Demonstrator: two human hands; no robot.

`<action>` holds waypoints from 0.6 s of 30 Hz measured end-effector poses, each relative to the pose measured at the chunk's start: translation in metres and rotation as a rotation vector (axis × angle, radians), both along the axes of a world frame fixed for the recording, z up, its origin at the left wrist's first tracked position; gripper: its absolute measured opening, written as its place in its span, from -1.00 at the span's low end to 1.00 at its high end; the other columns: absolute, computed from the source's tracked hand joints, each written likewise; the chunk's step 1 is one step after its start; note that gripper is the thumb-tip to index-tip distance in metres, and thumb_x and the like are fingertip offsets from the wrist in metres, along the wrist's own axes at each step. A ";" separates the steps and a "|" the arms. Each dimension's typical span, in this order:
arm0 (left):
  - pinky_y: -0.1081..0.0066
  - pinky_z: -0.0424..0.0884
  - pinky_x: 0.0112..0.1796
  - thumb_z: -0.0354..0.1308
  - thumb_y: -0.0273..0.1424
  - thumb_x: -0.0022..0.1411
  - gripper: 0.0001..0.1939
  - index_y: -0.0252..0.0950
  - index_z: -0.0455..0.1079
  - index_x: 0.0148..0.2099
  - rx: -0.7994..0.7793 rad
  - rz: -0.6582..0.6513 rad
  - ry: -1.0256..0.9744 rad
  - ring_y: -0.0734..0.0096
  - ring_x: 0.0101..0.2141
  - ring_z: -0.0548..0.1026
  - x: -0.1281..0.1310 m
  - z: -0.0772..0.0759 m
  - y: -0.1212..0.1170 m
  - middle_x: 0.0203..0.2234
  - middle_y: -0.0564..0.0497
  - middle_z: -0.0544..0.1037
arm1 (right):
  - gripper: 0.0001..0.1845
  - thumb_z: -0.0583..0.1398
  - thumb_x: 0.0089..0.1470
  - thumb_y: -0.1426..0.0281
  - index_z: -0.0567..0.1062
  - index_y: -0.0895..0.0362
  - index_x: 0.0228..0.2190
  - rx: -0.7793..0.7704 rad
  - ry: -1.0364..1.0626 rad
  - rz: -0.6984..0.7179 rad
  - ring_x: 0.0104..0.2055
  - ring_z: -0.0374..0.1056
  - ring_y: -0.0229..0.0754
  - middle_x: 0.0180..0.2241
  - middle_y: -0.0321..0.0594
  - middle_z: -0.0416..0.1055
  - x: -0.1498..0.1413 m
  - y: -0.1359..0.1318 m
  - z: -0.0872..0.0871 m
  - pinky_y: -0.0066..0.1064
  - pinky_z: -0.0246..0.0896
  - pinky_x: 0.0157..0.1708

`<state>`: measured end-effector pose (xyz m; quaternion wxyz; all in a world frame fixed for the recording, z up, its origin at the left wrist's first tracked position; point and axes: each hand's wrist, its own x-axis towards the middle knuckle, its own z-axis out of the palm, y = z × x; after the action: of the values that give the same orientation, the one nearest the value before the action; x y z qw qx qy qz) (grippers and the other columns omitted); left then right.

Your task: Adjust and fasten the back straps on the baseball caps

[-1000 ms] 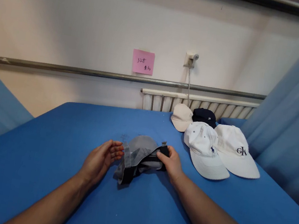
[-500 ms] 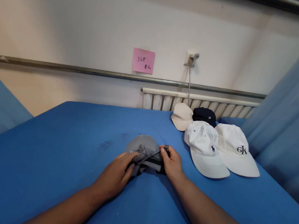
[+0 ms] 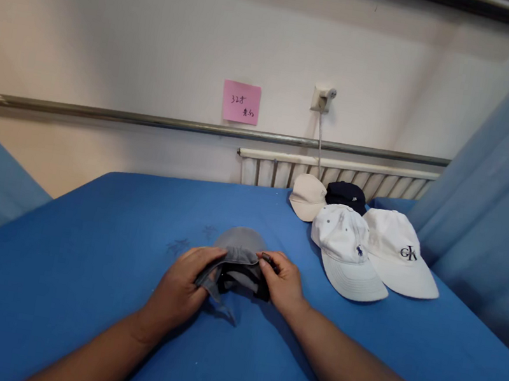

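Note:
A grey cap (image 3: 240, 243) with a dark inner band lies on the blue-covered table (image 3: 78, 266) just in front of me. My left hand (image 3: 182, 285) is closed on the cap's left rear edge, fingers curled over the fabric. My right hand (image 3: 284, 281) pinches the cap's right rear edge near the dark strap. Both hands hold the back of the cap between them, and a loose grey strap end hangs down below it.
To the right lie two white caps (image 3: 347, 244) (image 3: 397, 252), with a beige cap (image 3: 308, 196) and a dark navy cap (image 3: 346, 195) behind them. A radiator (image 3: 334, 176), a wall socket with cable (image 3: 321, 99) and a pink note (image 3: 240, 103) are on the far wall. Blue curtain (image 3: 500, 191) hangs at right.
My left hand, first open beside the cap, moved in and closed on its left rear edge. The cap went from spread open to gathered between both hands.

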<state>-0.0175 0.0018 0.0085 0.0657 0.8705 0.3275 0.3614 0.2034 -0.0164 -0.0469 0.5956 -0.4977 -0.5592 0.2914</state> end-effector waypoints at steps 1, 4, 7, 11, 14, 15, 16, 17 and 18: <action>0.13 0.39 0.01 0.08 -0.47 0.24 -0.60 -0.18 0.35 0.13 0.023 -0.030 0.008 0.17 -0.03 0.48 0.001 0.001 -0.002 -0.05 -0.09 0.55 | -0.76 0.16 0.12 0.32 0.60 0.06 -0.24 0.007 -0.002 0.002 -0.16 0.43 -0.11 -0.25 -0.19 0.53 -0.001 -0.001 0.001 -0.29 0.31 -0.12; 0.10 0.34 0.07 0.13 -0.49 0.22 -0.53 -0.16 0.28 0.18 0.098 -0.117 0.042 0.17 0.02 0.46 0.003 0.004 -0.011 -0.01 -0.09 0.53 | -0.76 0.14 0.13 0.35 0.59 0.06 -0.23 0.025 -0.004 0.030 -0.16 0.44 -0.13 -0.24 -0.20 0.53 -0.002 -0.003 0.002 -0.31 0.30 -0.13; 0.06 0.28 0.11 0.15 -0.52 0.19 -0.46 -0.16 0.25 0.21 0.161 -0.207 0.064 0.15 0.05 0.43 0.004 0.009 -0.023 0.01 -0.10 0.52 | -0.76 0.13 0.14 0.35 0.59 0.06 -0.23 0.042 -0.011 0.057 -0.17 0.44 -0.13 -0.24 -0.20 0.53 -0.004 -0.005 0.004 -0.32 0.30 -0.13; 0.07 0.30 0.10 0.09 -0.57 0.21 -0.48 -0.15 0.25 0.20 0.115 -0.304 0.002 0.20 -0.03 0.49 0.005 0.012 -0.037 -0.08 -0.08 0.57 | -0.76 0.14 0.15 0.31 0.59 0.05 -0.23 0.028 -0.020 0.082 -0.16 0.44 -0.12 -0.23 -0.21 0.54 -0.005 -0.007 0.004 -0.29 0.30 -0.12; 0.23 0.47 -0.12 -0.05 -0.52 0.32 -0.59 -0.14 0.27 0.17 -0.148 -0.317 -0.116 0.32 -0.23 0.55 0.008 0.007 -0.039 -0.22 -0.04 0.58 | -0.72 0.14 0.15 0.23 0.59 0.07 -0.22 -0.056 0.019 0.115 -0.19 0.46 -0.10 -0.26 -0.22 0.56 -0.004 -0.007 0.003 -0.29 0.31 -0.15; 0.31 0.50 -0.24 -0.09 -0.47 0.36 -0.63 -0.15 0.28 0.16 -0.269 -0.288 -0.167 0.36 -0.32 0.55 0.009 0.005 -0.037 -0.27 -0.03 0.57 | -0.70 0.14 0.16 0.21 0.59 0.08 -0.22 -0.085 0.040 0.129 -0.21 0.46 -0.10 -0.28 -0.22 0.57 -0.004 -0.006 0.002 -0.30 0.31 -0.17; 0.37 0.48 -0.36 -0.12 -0.41 0.39 -0.66 -0.18 0.29 0.14 -0.391 -0.239 -0.223 0.41 -0.42 0.53 0.011 0.003 -0.035 -0.34 -0.01 0.56 | -0.68 0.13 0.16 0.18 0.59 0.09 -0.24 -0.108 0.059 0.143 -0.23 0.46 -0.11 -0.30 -0.23 0.57 -0.003 -0.005 0.001 -0.30 0.31 -0.18; 0.42 0.44 -0.46 -0.13 -0.34 0.40 -0.68 -0.20 0.30 0.11 -0.503 -0.177 -0.278 0.45 -0.51 0.48 0.012 0.002 -0.032 -0.40 0.01 0.53 | -0.66 0.13 0.16 0.15 0.59 0.09 -0.25 -0.124 0.074 0.156 -0.25 0.46 -0.11 -0.32 -0.23 0.57 -0.003 -0.005 0.000 -0.31 0.31 -0.20; 0.45 0.39 -0.54 -0.12 -0.28 0.40 -0.67 -0.23 0.31 0.09 -0.598 -0.106 -0.335 0.49 -0.59 0.42 0.014 0.002 -0.029 -0.47 0.05 0.49 | -0.64 0.12 0.16 0.13 0.59 0.10 -0.27 -0.135 0.085 0.165 -0.26 0.45 -0.11 -0.33 -0.23 0.57 -0.002 -0.004 0.000 -0.32 0.30 -0.22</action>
<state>-0.0032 -0.0274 0.0104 0.3895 0.7571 0.3579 0.3834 0.2013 -0.0204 -0.0473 0.5582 -0.4761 -0.5515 0.3971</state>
